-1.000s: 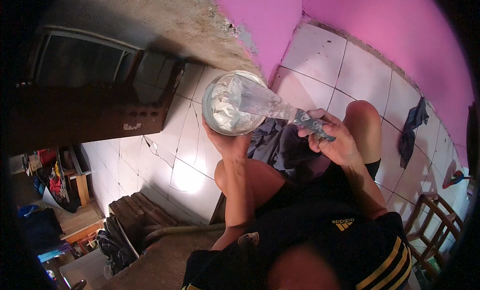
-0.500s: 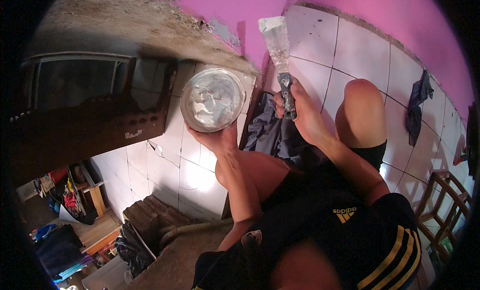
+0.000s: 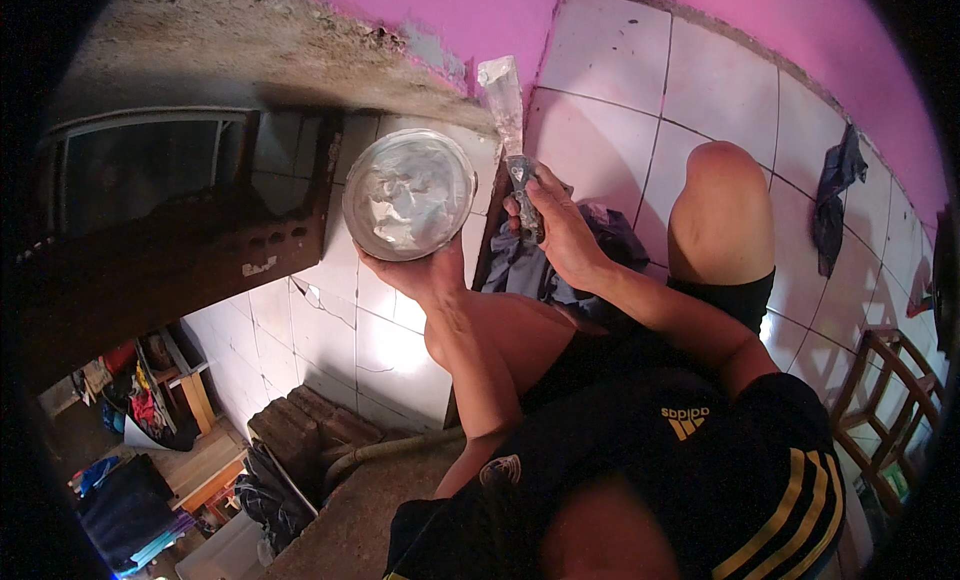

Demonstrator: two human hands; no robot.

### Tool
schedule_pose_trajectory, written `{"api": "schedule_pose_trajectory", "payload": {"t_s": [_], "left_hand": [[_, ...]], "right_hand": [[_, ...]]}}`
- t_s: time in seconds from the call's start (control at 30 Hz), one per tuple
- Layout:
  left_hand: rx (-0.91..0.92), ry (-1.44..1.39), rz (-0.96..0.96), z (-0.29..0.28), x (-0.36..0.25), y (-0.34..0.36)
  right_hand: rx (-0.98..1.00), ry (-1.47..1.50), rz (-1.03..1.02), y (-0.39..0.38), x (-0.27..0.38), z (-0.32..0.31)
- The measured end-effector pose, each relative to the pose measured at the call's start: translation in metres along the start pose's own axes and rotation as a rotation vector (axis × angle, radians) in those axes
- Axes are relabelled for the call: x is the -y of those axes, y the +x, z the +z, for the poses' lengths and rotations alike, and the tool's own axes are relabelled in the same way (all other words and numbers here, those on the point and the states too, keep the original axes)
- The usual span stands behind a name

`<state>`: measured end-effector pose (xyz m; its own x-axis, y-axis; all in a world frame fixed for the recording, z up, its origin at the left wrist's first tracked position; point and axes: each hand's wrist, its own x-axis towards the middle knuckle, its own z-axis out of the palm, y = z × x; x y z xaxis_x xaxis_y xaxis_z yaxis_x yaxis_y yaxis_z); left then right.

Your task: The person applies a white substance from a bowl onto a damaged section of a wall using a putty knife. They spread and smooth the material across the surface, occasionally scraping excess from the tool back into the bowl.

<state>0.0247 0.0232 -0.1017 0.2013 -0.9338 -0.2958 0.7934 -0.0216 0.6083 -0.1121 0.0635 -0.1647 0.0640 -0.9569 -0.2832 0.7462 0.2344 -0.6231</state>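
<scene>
My left hand [image 3: 425, 272] holds a round metal bowl [image 3: 467, 195] from below, its fingers round the near side. Whitish paste [image 3: 405, 202] lies smeared over the inside of the bowl. In my right hand [image 3: 562, 230] is a putty knife [image 3: 508, 120], gripped by its dark, paste-spotted handle. The blade points up and away, with pale paste on its tip and face. It is to the right of the bowl, apart from it.
Bundled dark cloth [image 3: 520, 270] lies beneath my right hand. A dark wooden cabinet [image 3: 200, 255] stands at left below a rough wall ledge [image 3: 250, 40]. A pink wall [image 3: 750, 15] rises behind the tiles. At right are a dark rag [image 3: 835, 195] and a wooden frame [image 3: 880, 400].
My right hand has moved left with the putty knife, bringing the blade closer to the bowl. The bowl has shifted slightly left and tilted a little.
</scene>
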Motion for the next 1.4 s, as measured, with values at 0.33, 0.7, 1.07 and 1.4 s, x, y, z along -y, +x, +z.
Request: {"api": "schedule_pose_trajectory", "payload": {"t_s": [0.33,0.7,1.07,1.4], "left_hand": [[0.032,-0.181,-0.039,-0.009,-0.002,0.004],[0.027,-0.131,-0.214,0.007,0.003,0.002],[0.044,-0.131,-0.293,0.010,0.022,0.009],[0.062,-0.156,-0.323,0.006,0.029,0.016]], "right_hand": [[0.057,-0.106,-0.003,0.001,0.010,0.007],[0.066,-0.303,-0.061,0.000,0.025,-0.002],[0.034,-0.384,0.024,-0.003,0.051,0.000],[0.072,-0.336,0.011,-0.006,0.054,0.017]]}}
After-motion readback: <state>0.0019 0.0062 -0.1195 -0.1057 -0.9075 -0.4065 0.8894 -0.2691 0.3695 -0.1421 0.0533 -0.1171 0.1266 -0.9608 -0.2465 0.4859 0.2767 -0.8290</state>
